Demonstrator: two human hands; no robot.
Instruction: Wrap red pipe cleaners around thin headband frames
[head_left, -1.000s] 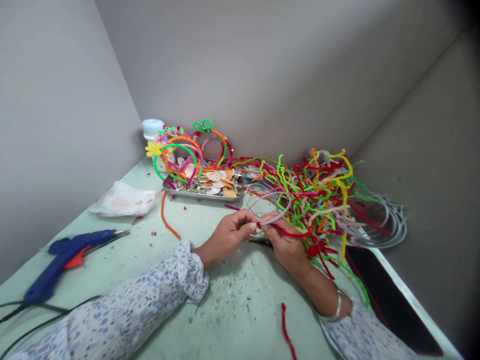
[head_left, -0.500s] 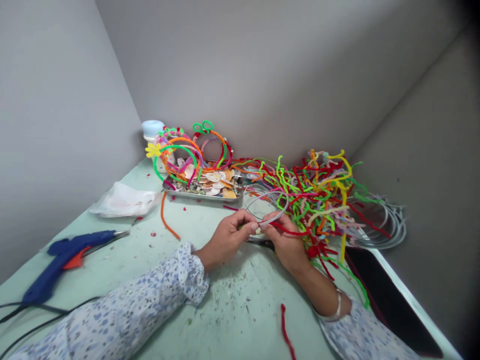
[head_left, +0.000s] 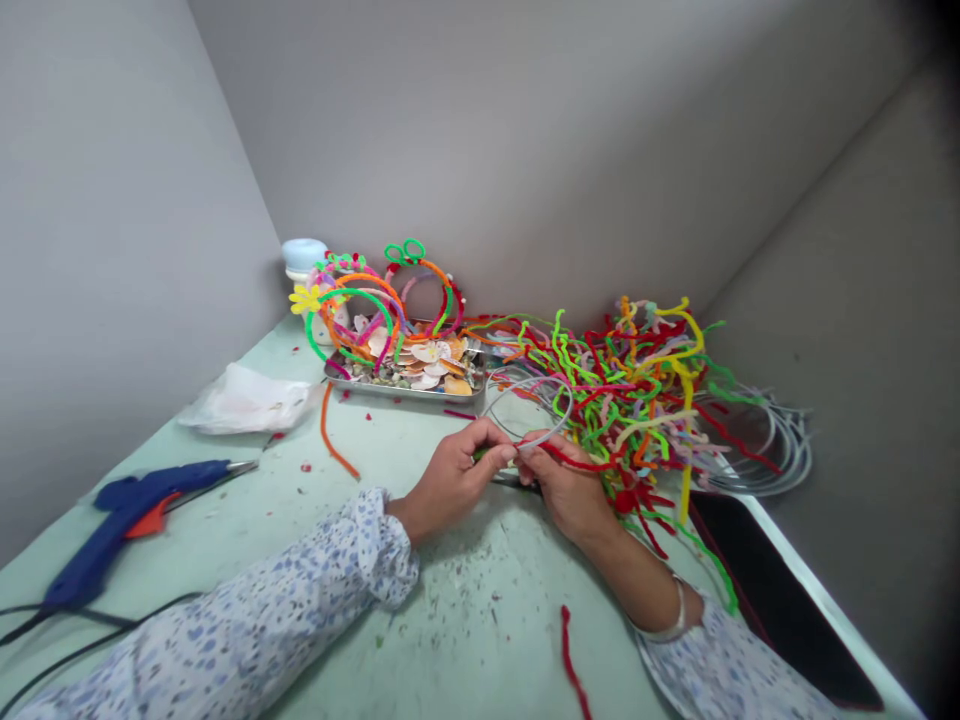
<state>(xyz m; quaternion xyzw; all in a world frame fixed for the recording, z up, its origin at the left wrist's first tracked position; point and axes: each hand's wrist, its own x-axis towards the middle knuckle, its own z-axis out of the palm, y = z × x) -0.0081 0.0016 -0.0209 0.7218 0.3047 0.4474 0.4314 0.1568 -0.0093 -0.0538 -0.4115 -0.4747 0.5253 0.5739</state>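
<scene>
My left hand point(head_left: 456, 474) is closed in a pinch on the lower edge of a thin pale grey hoop point(head_left: 568, 410), thumb against the fingers. Close beside it, my right hand point(head_left: 576, 492) pinches a red pipe cleaner point(head_left: 583, 463) where it meets the hoop. The red strand runs out over that hand toward the pile on the right. Both hands are just above the table, fingertips nearly touching. Dark-bladed scissors point(head_left: 513, 481) lie partly hidden under my right hand. Where strand and hoop join, my fingertips cover the detail.
Behind, a metal tray point(head_left: 420, 392) holds shells and finished-looking colourful headbands. A tangle of pipe cleaners point(head_left: 645, 380) lies right, beside coiled grey hoops point(head_left: 799, 450) and a black phone-like slab point(head_left: 780, 600). A blue glue gun point(head_left: 112, 520) and plastic bag point(head_left: 247, 400) are left.
The hoop has tilted slightly left and my right hand has shifted a little left toward the other. Both pinches stay where the red pipe cleaner meets the hoop.
</scene>
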